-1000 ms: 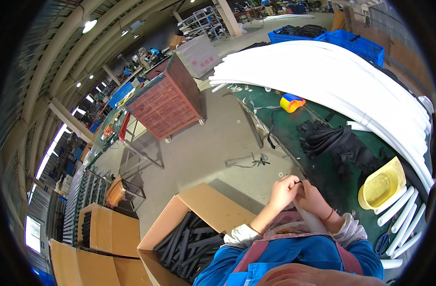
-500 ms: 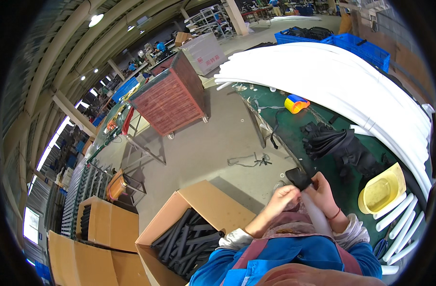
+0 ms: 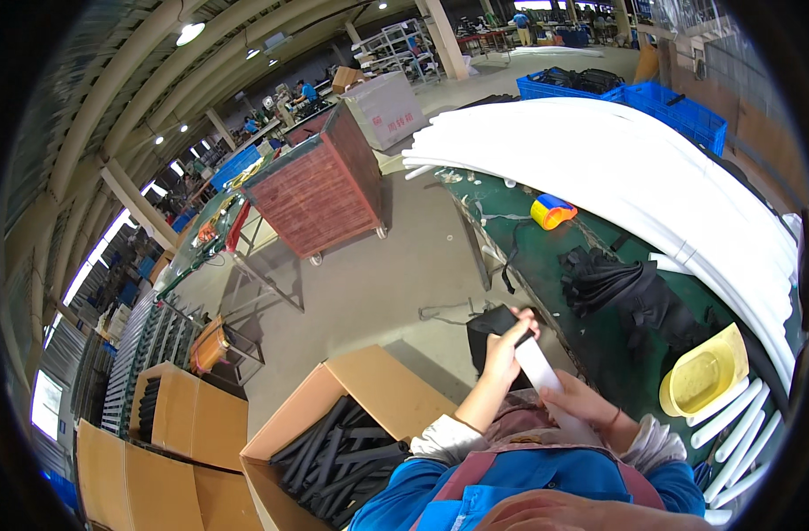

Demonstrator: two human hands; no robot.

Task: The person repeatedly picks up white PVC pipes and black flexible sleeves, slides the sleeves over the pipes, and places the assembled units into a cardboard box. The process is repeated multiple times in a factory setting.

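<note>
My left hand (image 3: 503, 356) is closed on a black cloth sleeve (image 3: 482, 334) at the far end of a short white foam tube (image 3: 535, 363). Part of the black cloth hangs off to the left of my fingers. Lower down, my right hand (image 3: 581, 403) wraps round the same tube, which slants from my lap up toward the left hand. How far the sleeve covers the tube is hidden by the fingers. A heap of black cloth sleeves (image 3: 630, 296) lies on the green table to the right.
Long white foam tubes (image 3: 599, 150) cover the table's (image 3: 502, 234) far side. A tape roll (image 3: 553, 212), a yellow scoop-like container (image 3: 705, 376) and several short white tubes (image 3: 732, 434) lie there. At my left stands an open carton (image 3: 378, 385) of black-covered tubes (image 3: 338, 451).
My left hand has moved up and away with the black cloth, which now hangs to the left. The right hand has slid lower on the tube, leaving more white showing.
</note>
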